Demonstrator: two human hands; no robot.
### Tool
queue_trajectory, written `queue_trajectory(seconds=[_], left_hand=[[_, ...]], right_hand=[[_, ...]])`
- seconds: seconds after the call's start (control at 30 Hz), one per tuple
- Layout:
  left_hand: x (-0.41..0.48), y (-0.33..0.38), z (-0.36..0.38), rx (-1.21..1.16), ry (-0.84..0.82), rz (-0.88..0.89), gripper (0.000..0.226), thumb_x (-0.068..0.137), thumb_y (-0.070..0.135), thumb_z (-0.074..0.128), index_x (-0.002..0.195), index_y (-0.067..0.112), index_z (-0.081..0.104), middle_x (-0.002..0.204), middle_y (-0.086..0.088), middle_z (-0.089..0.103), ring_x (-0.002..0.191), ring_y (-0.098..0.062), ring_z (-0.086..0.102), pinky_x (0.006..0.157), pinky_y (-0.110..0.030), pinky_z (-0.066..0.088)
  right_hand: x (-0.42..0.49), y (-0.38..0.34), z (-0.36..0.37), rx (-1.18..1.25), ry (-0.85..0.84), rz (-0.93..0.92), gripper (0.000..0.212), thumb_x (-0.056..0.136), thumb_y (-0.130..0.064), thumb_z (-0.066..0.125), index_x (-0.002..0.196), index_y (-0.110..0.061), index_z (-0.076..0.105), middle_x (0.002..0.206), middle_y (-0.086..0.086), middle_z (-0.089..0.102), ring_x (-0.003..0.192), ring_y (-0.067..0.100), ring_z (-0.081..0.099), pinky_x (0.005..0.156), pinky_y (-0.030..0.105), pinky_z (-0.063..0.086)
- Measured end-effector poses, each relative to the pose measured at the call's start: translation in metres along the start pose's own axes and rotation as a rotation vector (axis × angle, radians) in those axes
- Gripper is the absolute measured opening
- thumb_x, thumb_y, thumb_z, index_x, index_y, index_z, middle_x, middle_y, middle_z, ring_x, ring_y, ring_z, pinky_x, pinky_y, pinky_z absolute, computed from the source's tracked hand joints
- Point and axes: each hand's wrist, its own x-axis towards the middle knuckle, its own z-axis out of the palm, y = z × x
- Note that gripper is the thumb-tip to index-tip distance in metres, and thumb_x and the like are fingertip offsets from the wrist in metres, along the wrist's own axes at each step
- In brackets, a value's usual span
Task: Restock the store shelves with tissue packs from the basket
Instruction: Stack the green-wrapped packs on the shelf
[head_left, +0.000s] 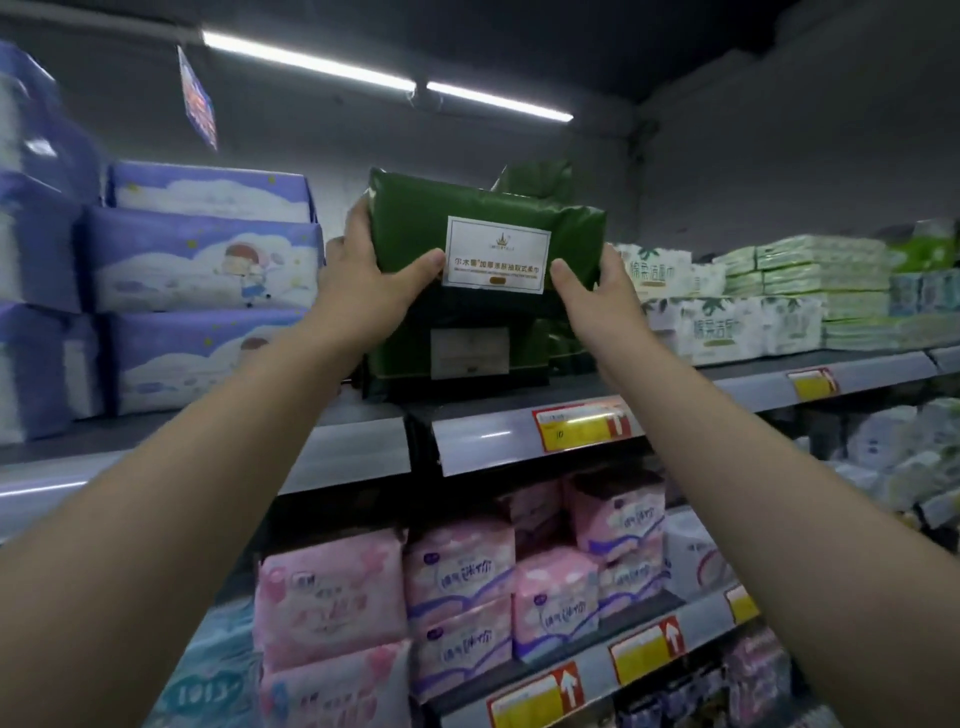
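Left fingers (358, 221) curl round the pack's 9 o'clock edge, thumb pressed flat on the front face beside the white label. The right hand (597, 291) mirrors it at the 3 o'clock edge, thumb on the front; its other fingers are hidden behind, so I cannot tell how they lie. Both the right hand and the left hand (363, 275) clamp the green pack (415, 208) low on its sides. The pack is held up at the top shelf (493, 436), over a lower pack (535, 343) of the same green; whether they touch is unclear. Likely light and squashy, with a slick film wrap, so grip the side edges with thumbs in front rather than the wrap. Purple packs (208, 260) are at 9 o'clock, white packs (727, 322) at 3, pink packs (457, 571) at 6. No basket in view.
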Motion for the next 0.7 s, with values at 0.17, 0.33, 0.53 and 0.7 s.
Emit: queue_trajectory(seconds=[0.17, 0.33, 0.53, 0.7], left_hand=[[0.032, -0.005, 0.013, 0.001, 0.065, -0.008, 0.076, 0.087, 0.04, 0.069, 0.149, 0.028, 0.026, 0.141, 0.003, 0.05, 0.125, -0.016, 0.051, 0.108, -0.039, 0.042], [0.05, -0.022, 0.028, 0.052, 0.106, -0.076, 0.071, 0.091, 0.033, 0.067, 0.148, 0.024, 0.027, 0.139, 0.001, 0.051, 0.119, -0.014, 0.05, 0.105, -0.03, 0.04], [0.054, -0.039, 0.041, 0.163, 0.131, -0.138, 0.071, 0.093, 0.039, 0.061, 0.151, 0.026, 0.022, 0.145, -0.001, 0.044, 0.129, -0.023, 0.047, 0.103, -0.033, 0.038], [0.05, -0.034, 0.044, 0.218, 0.078, -0.226, 0.067, 0.096, 0.039, 0.057, 0.15, 0.021, 0.022, 0.147, -0.005, 0.043, 0.131, -0.026, 0.045, 0.1, -0.036, 0.04]], right_hand=[[0.047, 0.0, 0.009, -0.003, -0.04, -0.083, 0.049, 0.097, -0.028, 0.059, 0.142, -0.02, 0.041, 0.136, -0.001, 0.053, 0.124, 0.016, 0.051, 0.106, 0.037, 0.045], [0.073, 0.02, 0.027, -0.105, -0.149, -0.035, 0.052, 0.096, -0.032, 0.059, 0.141, -0.014, 0.041, 0.14, 0.003, 0.05, 0.128, 0.021, 0.048, 0.103, 0.034, 0.043], [0.082, 0.044, 0.038, -0.117, -0.144, -0.013, 0.054, 0.097, -0.03, 0.059, 0.143, -0.012, 0.038, 0.14, 0.004, 0.049, 0.126, 0.02, 0.047, 0.091, 0.024, 0.035], [0.082, 0.048, 0.04, -0.123, -0.109, -0.011, 0.055, 0.097, -0.03, 0.059, 0.143, -0.01, 0.038, 0.14, 0.005, 0.049, 0.119, 0.015, 0.047, 0.091, 0.024, 0.035]])
